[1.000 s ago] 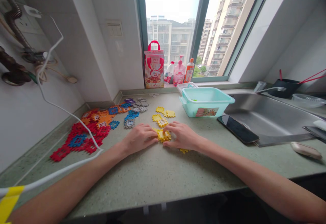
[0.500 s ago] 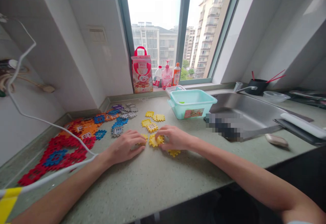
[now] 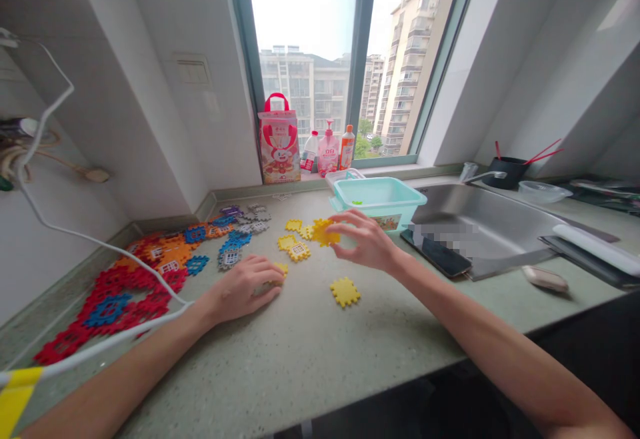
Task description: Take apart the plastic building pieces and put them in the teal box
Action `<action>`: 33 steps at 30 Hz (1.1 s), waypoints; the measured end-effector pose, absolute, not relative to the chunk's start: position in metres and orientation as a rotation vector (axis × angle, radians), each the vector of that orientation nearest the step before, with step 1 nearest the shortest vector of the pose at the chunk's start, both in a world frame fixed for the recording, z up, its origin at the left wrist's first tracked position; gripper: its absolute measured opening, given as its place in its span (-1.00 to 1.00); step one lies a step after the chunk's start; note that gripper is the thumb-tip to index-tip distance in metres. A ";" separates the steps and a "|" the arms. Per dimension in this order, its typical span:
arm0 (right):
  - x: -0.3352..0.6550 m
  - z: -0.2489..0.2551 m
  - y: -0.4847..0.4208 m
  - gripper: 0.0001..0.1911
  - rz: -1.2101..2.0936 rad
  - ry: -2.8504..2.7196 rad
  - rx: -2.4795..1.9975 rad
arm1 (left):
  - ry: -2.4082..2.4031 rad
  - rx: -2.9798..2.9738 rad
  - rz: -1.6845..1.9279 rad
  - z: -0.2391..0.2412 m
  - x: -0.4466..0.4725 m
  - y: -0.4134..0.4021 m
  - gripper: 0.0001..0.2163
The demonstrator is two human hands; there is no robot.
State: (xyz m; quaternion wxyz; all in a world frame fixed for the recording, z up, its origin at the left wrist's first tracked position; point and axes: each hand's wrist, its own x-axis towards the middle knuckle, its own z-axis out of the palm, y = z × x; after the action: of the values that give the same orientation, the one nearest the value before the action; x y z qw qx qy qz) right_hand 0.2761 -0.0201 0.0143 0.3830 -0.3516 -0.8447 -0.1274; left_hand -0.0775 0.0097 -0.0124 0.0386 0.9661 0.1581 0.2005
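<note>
One yellow toothed piece [image 3: 323, 232] held in the right hand [image 3: 367, 239], pinched between thumb and fingers, raised above the desk [image 3: 300, 366] just in front of the turquoise tub [image 3: 380, 192]. Left hand [image 3: 250, 284] low on the desk, fingers curled by a second yellow piece [image 3: 283, 270], mostly hidden; cannot tell if gripping or merely touching. Nearer the desk's front edge, below the right hand, a flat yellow square [image 3: 345, 292], lying apart from the rest. Just beyond the left fingertips, a loose group of yellow pieces [image 3: 287, 242], including one with a latticed window pattern [image 3: 300, 250]. Farther left, a spread of red pieces [image 3: 113, 279], orange pieces [image 3: 181, 249], blue pieces [image 3: 197, 265], grey pieces [image 3: 257, 226] and some purple [image 3: 231, 210], with a white cable [image 3: 65, 364] passing in front. Inside the tub, something small and green [image 3: 357, 202]. To its right, a dark phone [image 3: 440, 254] flat beside the steel sink [image 3: 500, 226]. On the sill, a red-handled bag [image 3: 280, 149] and three bottles [image 3: 329, 152].
</note>
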 end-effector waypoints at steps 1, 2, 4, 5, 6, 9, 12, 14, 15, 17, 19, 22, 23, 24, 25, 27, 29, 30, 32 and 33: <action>0.287 0.019 -0.018 -0.74 -0.380 -2.053 -0.936 | 0.487 2.961 0.616 -0.013 -0.078 0.010 -0.87; 0.298 0.024 -0.015 -0.76 -0.433 -1.951 -0.992 | 0.487 2.961 0.616 -0.014 -0.078 0.010 -0.87; 0.322 0.028 -0.008 -0.76 -0.494 -1.787 -1.130 | 0.487 2.964 0.615 -0.015 -0.079 0.011 -0.87; 0.334 0.028 -0.004 -0.75 -0.506 -1.727 -1.191 | 0.484 2.966 0.613 -0.016 -0.079 0.012 -0.86; 0.344 0.028 0.000 -0.75 -0.516 -1.676 -1.238 | 0.479 2.968 0.615 -0.016 -0.079 0.012 -0.86; 0.364 0.021 0.010 -0.75 -0.516 -1.583 -1.325 | 0.466 2.974 0.621 -0.016 -0.079 0.013 -0.86; 0.369 0.016 0.014 -0.74 -0.489 -1.563 -1.370 | 0.465 2.973 0.637 -0.015 -0.079 0.012 -0.86; 0.368 0.015 0.014 -0.73 -0.478 -1.564 -1.395 | 0.464 2.971 0.648 -0.014 -0.078 0.011 -0.86; 0.368 0.015 0.014 -0.73 -0.471 -1.571 -1.408 | 0.463 2.971 0.653 -0.013 -0.078 0.011 -0.86; 0.367 0.016 0.013 -0.74 -0.454 -1.593 -1.433 | 0.456 2.971 0.660 -0.012 -0.078 0.010 -0.87; 0.367 0.016 0.013 -0.73 -0.442 -1.620 -1.446 | 0.452 2.968 0.664 -0.012 -0.078 0.010 -0.87; 0.367 0.016 0.012 -0.73 -0.439 -1.644 -1.460 | 0.457 2.969 0.654 -0.012 -0.078 0.010 -0.87; 0.367 0.016 0.012 -0.74 -0.439 -1.648 -1.466 | 0.458 2.969 0.653 -0.013 -0.078 0.010 -0.86; 0.367 0.016 0.012 -0.74 -0.439 -1.649 -1.471 | 0.457 2.968 0.653 -0.013 -0.078 0.011 -0.86; 0.366 0.016 0.012 -0.74 -0.438 -1.652 -1.475 | 0.455 2.966 0.658 -0.013 -0.078 0.011 -0.86; 0.366 0.016 0.012 -0.73 -0.432 -1.660 -1.478 | 0.451 2.960 0.666 -0.013 -0.078 0.011 -0.86; 0.366 0.016 0.012 -0.73 -0.426 -1.669 -1.480 | 0.455 2.957 0.662 -0.013 -0.079 0.011 -0.86; 0.366 0.017 0.012 -0.73 -0.424 -1.672 -1.479 | 0.460 2.955 0.655 -0.014 -0.079 0.011 -0.86; 0.367 0.017 0.012 -0.73 -0.421 -1.677 -1.476 | 0.467 2.953 0.640 -0.014 -0.080 0.011 -0.86; 0.367 0.017 0.012 -0.72 -0.419 -1.680 -1.474 | 0.471 2.951 0.636 -0.014 -0.080 0.011 -0.86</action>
State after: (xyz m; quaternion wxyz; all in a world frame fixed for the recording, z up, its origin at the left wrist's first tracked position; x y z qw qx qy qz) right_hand 0.3671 0.0119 0.0168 0.4202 -0.5883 -0.6704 -0.1671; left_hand -0.0799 0.0113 -0.0142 0.0432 0.9650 0.1539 0.2080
